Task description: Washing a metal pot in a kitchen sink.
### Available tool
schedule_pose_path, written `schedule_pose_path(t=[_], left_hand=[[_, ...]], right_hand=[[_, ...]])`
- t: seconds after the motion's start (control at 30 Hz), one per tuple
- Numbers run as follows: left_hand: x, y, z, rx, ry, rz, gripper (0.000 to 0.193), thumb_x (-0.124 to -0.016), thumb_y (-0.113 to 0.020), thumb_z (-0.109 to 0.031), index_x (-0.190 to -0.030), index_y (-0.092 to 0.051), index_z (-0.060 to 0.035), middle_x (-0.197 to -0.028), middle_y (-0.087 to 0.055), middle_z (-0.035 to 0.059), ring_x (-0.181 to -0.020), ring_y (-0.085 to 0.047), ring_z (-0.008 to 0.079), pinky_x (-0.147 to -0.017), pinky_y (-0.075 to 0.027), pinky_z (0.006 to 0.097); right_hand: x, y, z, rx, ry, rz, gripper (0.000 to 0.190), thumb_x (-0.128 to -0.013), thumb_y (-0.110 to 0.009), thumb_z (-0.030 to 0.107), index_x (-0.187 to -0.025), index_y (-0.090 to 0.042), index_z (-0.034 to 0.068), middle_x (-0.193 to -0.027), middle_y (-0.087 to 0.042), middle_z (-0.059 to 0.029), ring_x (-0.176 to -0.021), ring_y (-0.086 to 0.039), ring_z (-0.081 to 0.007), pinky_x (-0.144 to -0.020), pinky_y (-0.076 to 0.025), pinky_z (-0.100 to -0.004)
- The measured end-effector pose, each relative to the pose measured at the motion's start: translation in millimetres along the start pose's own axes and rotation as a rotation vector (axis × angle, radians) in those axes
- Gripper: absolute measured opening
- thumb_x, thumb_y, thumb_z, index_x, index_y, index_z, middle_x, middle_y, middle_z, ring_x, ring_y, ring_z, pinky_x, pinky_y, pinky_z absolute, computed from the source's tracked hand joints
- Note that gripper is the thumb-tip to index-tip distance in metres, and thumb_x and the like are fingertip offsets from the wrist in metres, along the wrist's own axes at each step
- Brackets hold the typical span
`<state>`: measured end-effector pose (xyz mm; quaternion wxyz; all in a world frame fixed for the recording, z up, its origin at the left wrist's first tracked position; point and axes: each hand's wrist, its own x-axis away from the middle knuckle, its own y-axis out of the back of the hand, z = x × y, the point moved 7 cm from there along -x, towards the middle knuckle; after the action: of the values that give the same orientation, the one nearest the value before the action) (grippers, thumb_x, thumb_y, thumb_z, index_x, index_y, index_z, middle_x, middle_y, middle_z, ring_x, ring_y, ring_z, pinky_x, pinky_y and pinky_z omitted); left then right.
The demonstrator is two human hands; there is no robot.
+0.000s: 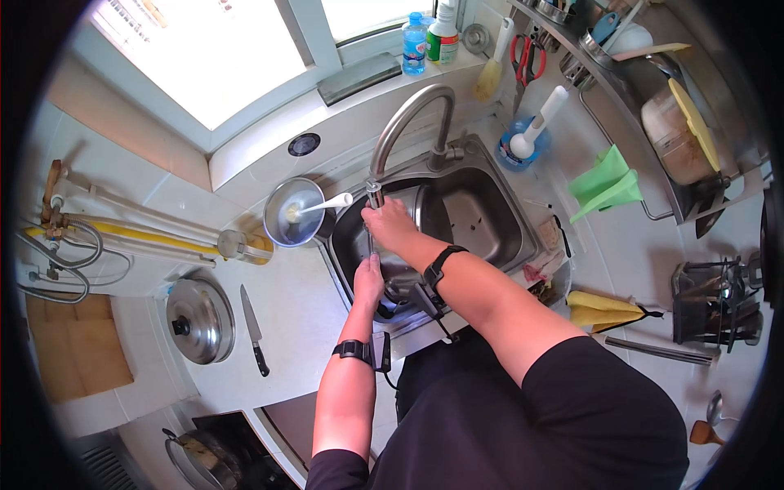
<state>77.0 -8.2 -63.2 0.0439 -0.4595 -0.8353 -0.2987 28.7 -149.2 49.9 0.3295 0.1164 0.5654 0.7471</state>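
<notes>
My right hand (391, 225) is just under the spout of the curved metal faucet (392, 135), over the left part of a stainless steel sink (484, 214). Below it, my left hand (369, 280) has its fingers around the lower part of a thin, shiny item at the sink's left side; what this is cannot be told. The right hand's fingers are bent by the item's upper end, and their grip is partly hidden. A round metal pan or lid (433, 211) stands in the sink beside the right hand. Both wrists wear black straps with small devices.
Left of the sink are a metal pot (294, 211) with a white-handled utensil, a kitchen knife (251, 315), a steel lid (197, 321) and a glass jar (246, 246). Bottles (414, 46) stand on the sill. A blue container (520, 147) and a dish rack (618, 92) are at right.
</notes>
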Motion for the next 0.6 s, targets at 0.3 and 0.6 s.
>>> schedule_pose_path(t=[0.3,0.6], left_hand=[[6,7,-9,0.051,-0.002,-0.013,0.051,-0.111,-0.041,-0.037,-0.113,-0.066,0.0075,-0.104,-0.07,0.03,-0.1,-0.066,0.0449,-0.09,-0.049,0.0464],[7,5,1,0.019,0.012,-0.025,0.051,-0.111,-0.041,-0.037,-0.112,-0.066,0.0072,-0.103,-0.07,0.0296,-0.098,-0.066,0.0449,-0.09,-0.049,0.0465]], right_hand=[[8,2,16,-0.056,0.167,-0.088,0.012,-0.089,-0.059,0.017,-0.086,-0.068,0.01,-0.094,-0.066,-0.0107,-0.095,-0.063,-0.031,-0.086,-0.048,-0.0463],[-9,-1,5,0.019,-0.04,-0.032,0.009,-0.084,-0.062,0.017,-0.084,-0.067,0.01,-0.092,-0.066,-0.0104,-0.094,-0.065,-0.0329,-0.082,-0.05,-0.0485]])
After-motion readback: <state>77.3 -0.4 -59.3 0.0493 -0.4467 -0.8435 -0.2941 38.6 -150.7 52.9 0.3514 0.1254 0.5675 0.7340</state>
